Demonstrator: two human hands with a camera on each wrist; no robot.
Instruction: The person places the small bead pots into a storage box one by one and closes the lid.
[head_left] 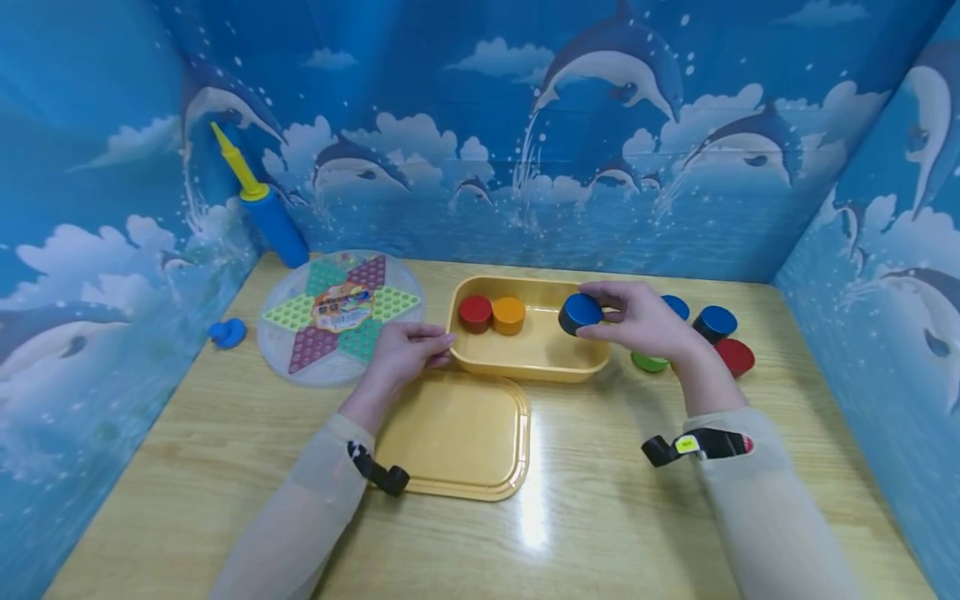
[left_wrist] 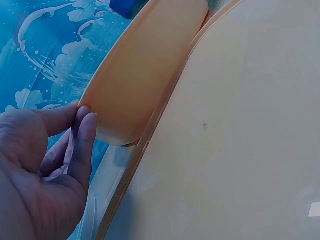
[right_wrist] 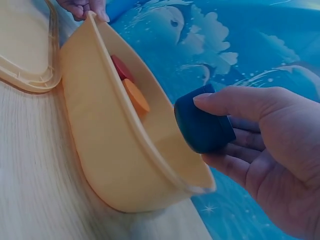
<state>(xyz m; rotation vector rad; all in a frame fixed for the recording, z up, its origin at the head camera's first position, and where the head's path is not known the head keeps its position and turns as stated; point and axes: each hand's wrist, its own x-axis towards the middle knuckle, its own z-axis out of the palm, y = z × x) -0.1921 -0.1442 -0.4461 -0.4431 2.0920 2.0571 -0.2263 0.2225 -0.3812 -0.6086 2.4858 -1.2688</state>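
Observation:
A yellow plastic box (head_left: pixel 540 362) stands on the table with a red disc-shaped block (head_left: pixel 476 313) and an orange one (head_left: pixel 509 316) side by side at its left end. My left hand (head_left: pixel 408 352) pinches the box's left rim between thumb and fingers, seen closely in the left wrist view. Over the box's right end, my right hand (head_left: pixel 637 321) holds a blue cylindrical block (head_left: pixel 581 314) between thumb and fingers; in the right wrist view this block (right_wrist: pixel 202 120) is at the rim, above the box floor. The yellow lid (head_left: pixel 457 433) lies flat in front of the box.
Right of the box sit more blocks: two blue (head_left: pixel 715 323), one red (head_left: pixel 735 357) and one green (head_left: pixel 649 362), partly behind the right hand. A round Chinese checkers board (head_left: pixel 341 317) lies left. Beyond it leans a blue-yellow pump (head_left: pixel 273 221), with a small blue knob-like piece (head_left: pixel 227 333) nearby.

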